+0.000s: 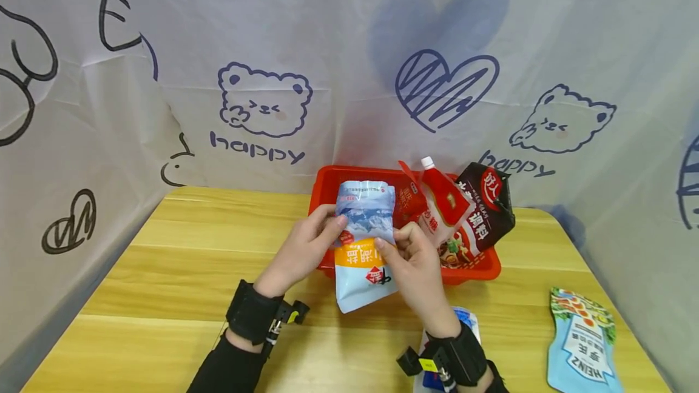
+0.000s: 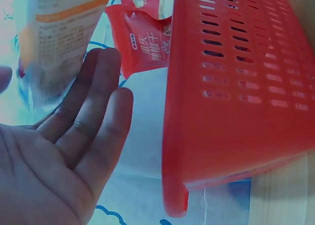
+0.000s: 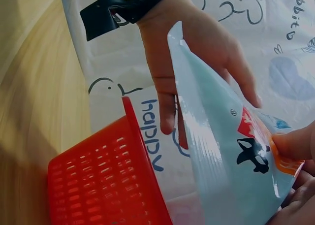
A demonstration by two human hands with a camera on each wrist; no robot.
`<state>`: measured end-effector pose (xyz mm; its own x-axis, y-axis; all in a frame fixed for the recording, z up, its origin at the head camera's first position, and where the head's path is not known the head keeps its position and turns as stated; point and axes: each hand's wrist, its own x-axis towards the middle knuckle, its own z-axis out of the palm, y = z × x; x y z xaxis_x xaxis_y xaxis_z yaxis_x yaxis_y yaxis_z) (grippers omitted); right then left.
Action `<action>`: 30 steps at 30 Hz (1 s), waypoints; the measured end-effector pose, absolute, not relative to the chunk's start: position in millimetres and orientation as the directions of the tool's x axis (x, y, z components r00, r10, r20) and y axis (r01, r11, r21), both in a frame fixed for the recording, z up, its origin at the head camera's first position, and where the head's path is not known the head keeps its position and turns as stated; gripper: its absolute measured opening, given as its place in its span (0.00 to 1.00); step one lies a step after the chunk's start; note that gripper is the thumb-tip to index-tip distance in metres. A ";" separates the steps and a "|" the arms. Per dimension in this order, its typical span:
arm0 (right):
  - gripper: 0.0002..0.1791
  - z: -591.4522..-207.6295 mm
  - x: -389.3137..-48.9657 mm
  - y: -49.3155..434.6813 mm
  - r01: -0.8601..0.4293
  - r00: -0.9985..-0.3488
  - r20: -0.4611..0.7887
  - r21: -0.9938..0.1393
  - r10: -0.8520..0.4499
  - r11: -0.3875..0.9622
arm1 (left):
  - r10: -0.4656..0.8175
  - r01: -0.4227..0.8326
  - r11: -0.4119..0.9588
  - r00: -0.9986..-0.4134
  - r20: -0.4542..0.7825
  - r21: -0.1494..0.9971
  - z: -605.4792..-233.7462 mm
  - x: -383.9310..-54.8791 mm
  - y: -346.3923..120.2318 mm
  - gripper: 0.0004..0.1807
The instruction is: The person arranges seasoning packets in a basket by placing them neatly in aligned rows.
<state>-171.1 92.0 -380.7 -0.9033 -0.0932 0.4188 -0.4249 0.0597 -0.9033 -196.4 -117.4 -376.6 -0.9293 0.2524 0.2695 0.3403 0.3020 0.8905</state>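
Note:
A blue, white and orange bag of salt [image 1: 363, 262] is held upside down above the front of a red plastic basket [image 1: 472, 275]. My left hand [image 1: 297, 256] holds its left edge, thumb on the printed face and fingers behind. At the right edge my right hand [image 1: 417, 272] pinches the bag between thumb and curled fingers. In the left wrist view the bag's printed back [image 2: 64, 43] shows between the left thumb and the fingers. The right wrist view has the right thumb [image 3: 295, 142] pressed on the orange band; the other right fingers are partly hidden.
In the basket stand a black seasoning pouch [image 1: 488, 208], a red and white spouted sugar pouch [image 1: 445, 205] and a red dried chilli packet [image 1: 408, 200]. A light-blue Heinz pouch [image 1: 584, 344] lies at the table's right. Under my right wrist lies a blue and white packet [image 1: 466, 320].

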 end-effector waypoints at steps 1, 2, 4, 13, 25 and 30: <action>0.09 -381.0 -170.8 91.4 -0.422 -0.904 0.414 -0.904 -0.104 0.067 | 0.263 0.336 0.300 -0.929 0.261 0.893 -376.2 -196.3 -117.1 0.24; 0.09 -381.1 -170.4 90.8 -0.417 -0.906 0.408 -0.906 -0.116 0.073 | 0.274 0.332 0.296 -0.928 0.253 0.896 -376.2 -196.4 -116.9 0.25; 0.09 -381.6 -170.3 90.0 -0.412 -0.907 0.399 -0.906 -0.137 0.092 | 0.287 0.320 0.280 -0.928 0.239 0.905 -376.2 -196.5 -116.4 0.27; 0.13 -382.7 -171.6 91.1 -0.337 -0.933 0.309 -0.929 -0.182 0.151 | 0.268 0.286 0.234 -0.938 0.221 0.929 -380.2 -199.2 -116.6 0.26; 0.22 -378.1 -172.2 95.0 -0.243 -0.956 0.213 -0.960 -0.204 0.138 | 0.257 0.297 0.217 -0.936 0.239 0.930 -378.2 -196.1 -116.2 0.20; 0.27 -374.0 -173.8 99.5 -0.249 -0.954 0.220 -0.960 -0.205 0.129 | 0.261 0.316 0.227 -0.931 0.255 0.921 -375.9 -194.2 -115.8 0.19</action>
<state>-173.8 99.5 -374.0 -0.9537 -0.2050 0.2199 -0.2491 0.1290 -0.9599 -194.2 -115.8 -375.9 -0.9311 0.2607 0.2553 0.3160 0.2266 0.9213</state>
